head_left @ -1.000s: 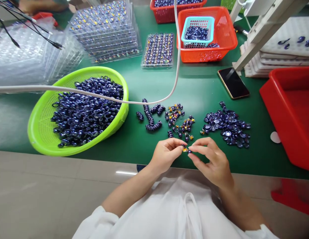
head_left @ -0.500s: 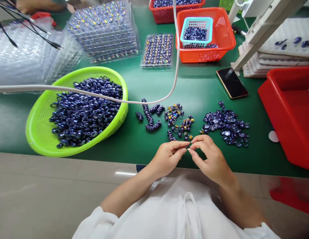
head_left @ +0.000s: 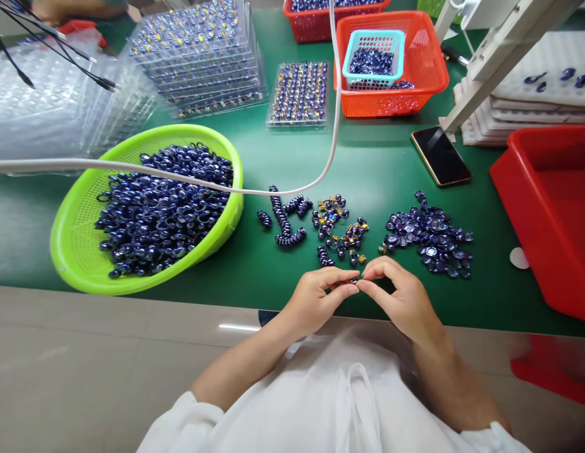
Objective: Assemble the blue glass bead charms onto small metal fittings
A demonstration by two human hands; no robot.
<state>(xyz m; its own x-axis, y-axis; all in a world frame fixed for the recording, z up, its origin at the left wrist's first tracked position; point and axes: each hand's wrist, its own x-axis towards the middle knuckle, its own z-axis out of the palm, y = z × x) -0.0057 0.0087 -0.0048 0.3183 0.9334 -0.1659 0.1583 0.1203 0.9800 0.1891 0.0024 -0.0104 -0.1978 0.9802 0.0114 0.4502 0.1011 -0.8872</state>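
Close to the table's front edge, my left hand point(head_left: 316, 294) pinches a small dark shiny piece point(head_left: 353, 281), mostly hidden by the fingers. The tips of my right hand point(head_left: 399, 294) meet it from the other side, thumb and fingers closed together; what they grip is too small to make out. Just beyond my fingers lie loose dark beads with gold-coloured bits point(head_left: 353, 234). A row of dark ring-shaped pieces point(head_left: 280, 217) lies farther left, with shorter rows around it. To the right of my right hand spreads a pile of flat dark shiny pieces point(head_left: 429, 239).
A green basket point(head_left: 61, 251) full of dark rings stands left. Behind are stacked clear trays point(head_left: 255, 82), a filled tray point(head_left: 297, 94) and an orange basket point(head_left: 429, 82) around a turquoise one point(head_left: 350, 56). A phone point(head_left: 441, 156) and red bin point(head_left: 523, 220) are right. A white cable point(head_left: 334, 126) hangs across.
My right fingertips have shifted slightly around the small piece, and a pale tip that showed between the hands is now hidden. The view has moved very slightly; the table things stay put.
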